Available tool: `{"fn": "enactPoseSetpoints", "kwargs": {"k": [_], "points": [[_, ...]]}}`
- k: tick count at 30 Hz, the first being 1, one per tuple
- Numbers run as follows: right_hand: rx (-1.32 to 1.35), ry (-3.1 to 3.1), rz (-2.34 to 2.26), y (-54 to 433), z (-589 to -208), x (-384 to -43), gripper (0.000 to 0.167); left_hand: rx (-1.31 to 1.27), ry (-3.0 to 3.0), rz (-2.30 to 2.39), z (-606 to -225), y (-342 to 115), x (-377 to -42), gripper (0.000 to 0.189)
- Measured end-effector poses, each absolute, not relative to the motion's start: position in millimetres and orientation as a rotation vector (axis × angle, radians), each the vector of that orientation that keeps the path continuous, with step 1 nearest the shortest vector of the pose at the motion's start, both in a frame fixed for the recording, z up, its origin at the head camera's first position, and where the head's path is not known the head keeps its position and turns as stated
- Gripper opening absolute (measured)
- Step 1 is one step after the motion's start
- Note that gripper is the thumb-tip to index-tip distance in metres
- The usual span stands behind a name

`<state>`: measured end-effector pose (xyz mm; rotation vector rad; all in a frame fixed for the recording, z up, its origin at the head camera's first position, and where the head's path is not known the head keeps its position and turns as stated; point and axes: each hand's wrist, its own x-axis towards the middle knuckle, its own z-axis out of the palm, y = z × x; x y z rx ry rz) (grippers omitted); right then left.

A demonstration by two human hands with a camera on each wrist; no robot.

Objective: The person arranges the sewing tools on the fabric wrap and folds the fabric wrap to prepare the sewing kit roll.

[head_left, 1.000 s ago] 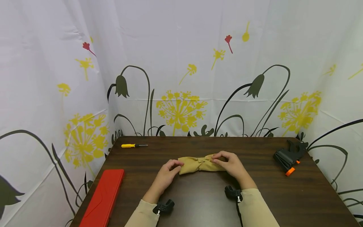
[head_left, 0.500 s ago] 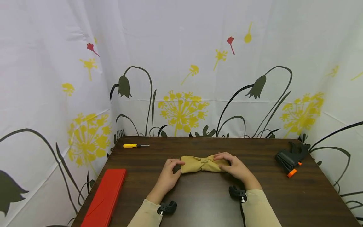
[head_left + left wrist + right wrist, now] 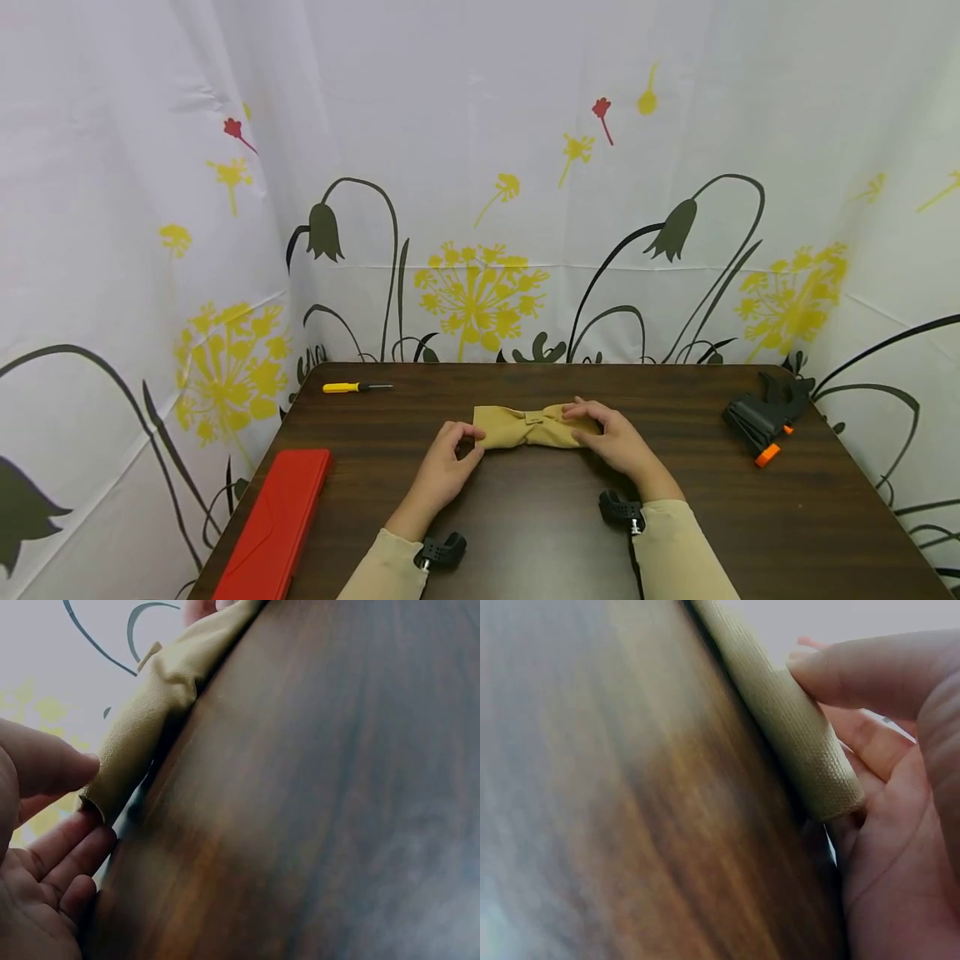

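Observation:
A mustard-yellow fabric bow (image 3: 510, 425), gathered at its middle by a narrow band, lies across the dark wooden table between both hands. At its left end, my left hand (image 3: 442, 471) holds the edge; in the left wrist view, a fingertip presses the upper face of the bow (image 3: 135, 735) while other fingers lie under the end. My right hand (image 3: 622, 446) grips the opposite end, fingers over the top and thumb at the near side. Its thumb sits on the rolled end in the right wrist view, with the palm (image 3: 892, 847) beside it.
A long red case (image 3: 273, 521) lies along the table's left side. Near the far left edge is a screwdriver (image 3: 356, 387) with a yellow handle. A black tool with orange tips (image 3: 765, 417) lies at the far right. A patterned curtain (image 3: 480, 125) hangs behind.
My right thumb has moved toward the near edge of the bow, opening a wider grip. My left thumb and index finger have spread a little. The bow stays nearly in place.

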<state>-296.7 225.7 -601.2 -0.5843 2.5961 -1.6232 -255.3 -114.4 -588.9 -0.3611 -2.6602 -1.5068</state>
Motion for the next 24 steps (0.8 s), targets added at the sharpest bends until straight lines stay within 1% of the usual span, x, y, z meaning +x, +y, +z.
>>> {"fn": "enactPoseSetpoints", "kwargs": {"k": [6, 9, 18, 24], "points": [[-0.495, 2.641, -1.621, 225, -604, -299, 0.023, -0.427, -2.649, -1.475, -592, -113, -256, 0.032], [-0.462, 2.641, -1.635, 224, -605, -300, 0.022, -0.442, -2.648, -1.49, -593, -113, -258, 0.035], [-0.41, 2.717, -1.629, 221, -611, -304, 0.016, -0.455, -2.665, -1.478, -596, -114, -261, 0.04], [-0.374, 2.717, -1.634, 220, -612, -300, 0.016, -0.465, -2.659, -1.447, -598, -112, -261, 0.037]]}}
